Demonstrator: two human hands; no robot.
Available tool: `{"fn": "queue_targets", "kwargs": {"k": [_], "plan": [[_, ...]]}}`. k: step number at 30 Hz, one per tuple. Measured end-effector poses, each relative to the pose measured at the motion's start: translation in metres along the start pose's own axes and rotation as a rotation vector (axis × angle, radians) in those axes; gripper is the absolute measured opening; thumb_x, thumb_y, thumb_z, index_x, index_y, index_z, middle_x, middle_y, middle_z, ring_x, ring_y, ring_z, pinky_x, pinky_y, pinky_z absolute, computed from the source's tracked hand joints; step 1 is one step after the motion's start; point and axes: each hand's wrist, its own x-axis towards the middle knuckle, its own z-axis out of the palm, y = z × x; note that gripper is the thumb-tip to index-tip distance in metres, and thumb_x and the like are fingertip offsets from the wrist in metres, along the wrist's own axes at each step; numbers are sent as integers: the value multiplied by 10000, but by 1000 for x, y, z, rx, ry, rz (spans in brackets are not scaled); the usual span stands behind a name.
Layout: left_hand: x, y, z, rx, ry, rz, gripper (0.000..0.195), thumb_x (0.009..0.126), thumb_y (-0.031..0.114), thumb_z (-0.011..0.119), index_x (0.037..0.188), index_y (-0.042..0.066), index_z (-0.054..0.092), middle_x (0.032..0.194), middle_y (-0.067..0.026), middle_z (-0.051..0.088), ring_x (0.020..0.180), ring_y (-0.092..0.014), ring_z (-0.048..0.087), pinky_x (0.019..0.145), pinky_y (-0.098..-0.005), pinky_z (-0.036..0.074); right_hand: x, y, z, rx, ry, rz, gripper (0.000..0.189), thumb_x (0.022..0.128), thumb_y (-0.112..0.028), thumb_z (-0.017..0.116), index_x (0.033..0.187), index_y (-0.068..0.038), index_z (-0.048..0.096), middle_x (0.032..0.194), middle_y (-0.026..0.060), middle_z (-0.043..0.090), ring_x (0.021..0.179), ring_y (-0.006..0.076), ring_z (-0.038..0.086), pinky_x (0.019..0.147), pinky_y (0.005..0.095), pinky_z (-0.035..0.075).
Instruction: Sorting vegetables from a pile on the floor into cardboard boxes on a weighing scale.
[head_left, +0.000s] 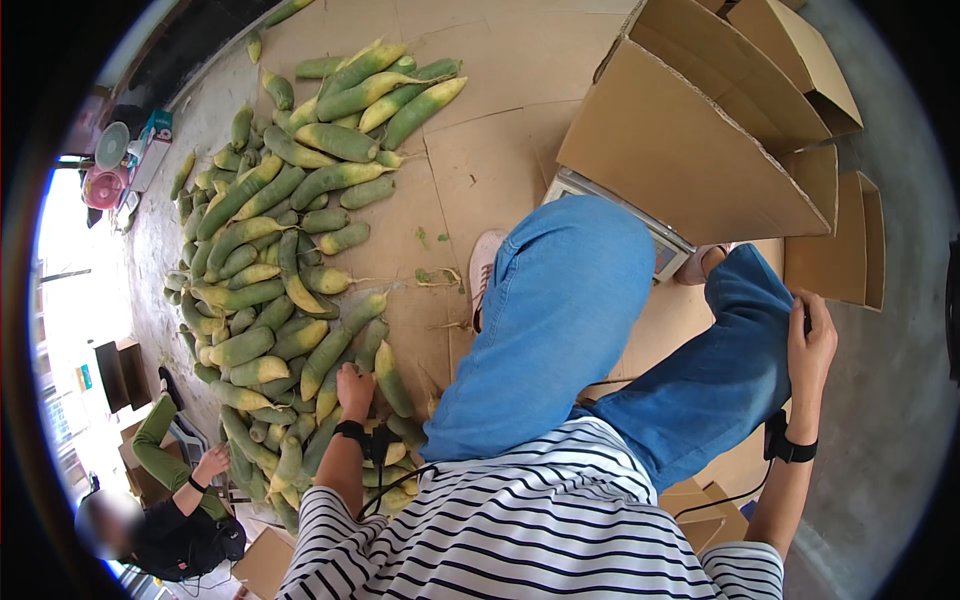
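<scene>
A large heap of green radishes (247, 349), many with pale yellowish ends, lies on the left. My left hand (355, 390) is down at the heap's near side with fingers curled against the radishes. Whether it grips one is hidden by the hand itself. Close beside it lies a radish with a pale tip (392, 379). On the other side, my right hand (812, 337) rests by the knee of my blue jeans (739, 330), its fingers bent. No object shows clearly in it. Both wrists wear black straps with small devices and cables.
An open cardboard box (675, 142) stands on a scale (667, 255) between my feet. More open boxes (829, 240) are at the right. Flattened cardboard (487, 157) covers the floor. A co-worker (187, 525) sits at lower left, near a box flap (264, 559). A fan (112, 145) stands beyond.
</scene>
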Motion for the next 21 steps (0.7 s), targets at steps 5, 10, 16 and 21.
{"fn": "queue_targets", "kwargs": {"k": [5, 10, 16, 21], "plan": [[10, 17, -39, 132, 248, 120, 325, 806, 110, 653, 1084, -8, 533, 1079, -197, 551, 1042, -379, 529, 860, -455, 469, 2, 2, 2, -31, 4, -19, 164, 950, -94, 520, 1019, 11, 625, 950, 144, 669, 853, 253, 631, 805, 314, 477], [49, 15, -53, 281, 288, 229, 340, 763, 66, 654, 1077, 4, 539, 1068, -178, 571, 1042, -370, 542, 856, -446, 482, 5, 2, 5, -41, 23, -41, 147, 930, -78, 535, 991, 4, 639, 924, 150, 665, 821, 280, 632, 770, 328, 484], [85, 51, -31, 349, 47, 268, 284, 785, 94, 630, 1047, 30, 542, 1083, -161, 592, 1051, -347, 569, 839, -438, 500, 9, -4, 4, -102, -29, 3, 145, 926, -73, 533, 977, 12, 637, 903, 161, 659, 799, 280, 630, 758, 330, 486], [113, 67, -16, 463, -129, 167, 352, 806, 116, 648, 1121, 47, 510, 1141, -129, 588, 1125, -317, 559, 878, -456, 491, 8, 1, 6, -81, -50, 3, 138, 924, -61, 524, 964, 17, 630, 873, 158, 648, 767, 269, 613, 745, 326, 483]]}}
